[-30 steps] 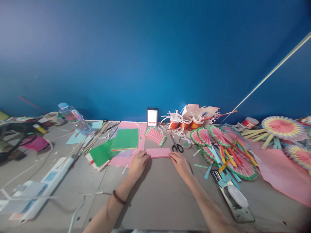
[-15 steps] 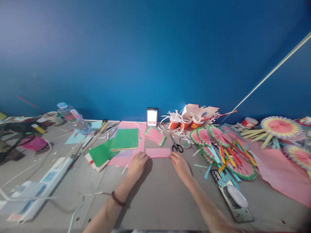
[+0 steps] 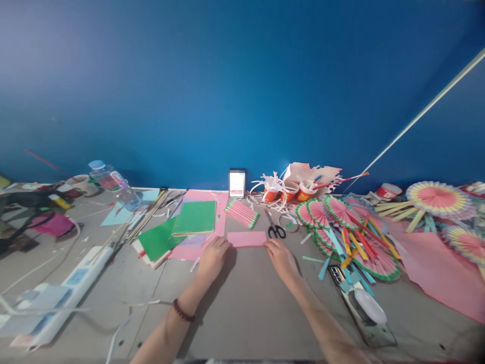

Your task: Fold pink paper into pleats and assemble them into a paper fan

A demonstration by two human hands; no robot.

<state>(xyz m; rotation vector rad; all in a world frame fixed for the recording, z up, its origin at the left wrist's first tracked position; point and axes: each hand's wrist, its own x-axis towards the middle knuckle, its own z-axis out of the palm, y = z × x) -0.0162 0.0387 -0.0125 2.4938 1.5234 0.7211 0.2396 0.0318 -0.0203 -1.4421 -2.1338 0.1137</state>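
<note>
A folded strip of pink paper (image 3: 247,239) lies flat on the grey table in front of me. My left hand (image 3: 214,255) has its fingers closed on the strip's left end. At the opposite end, the fingertips of my right hand (image 3: 279,254) pinch the paper's edge. Just behind the strip rests a pleated pink-and-green paper piece (image 3: 242,213). Black-handled scissors (image 3: 276,231) lie beyond my right fingertips. Green paper sheets (image 3: 195,217) sit to the left, on top of a larger pink sheet (image 3: 223,202).
Pleated paper fans (image 3: 343,212) with coloured sticks crowd the right side, near a phone (image 3: 379,333) under a white case. Red cups (image 3: 306,192) hold paper strips at the back. A power strip (image 3: 76,283), loose cables and a bottle (image 3: 129,196) occupy the left.
</note>
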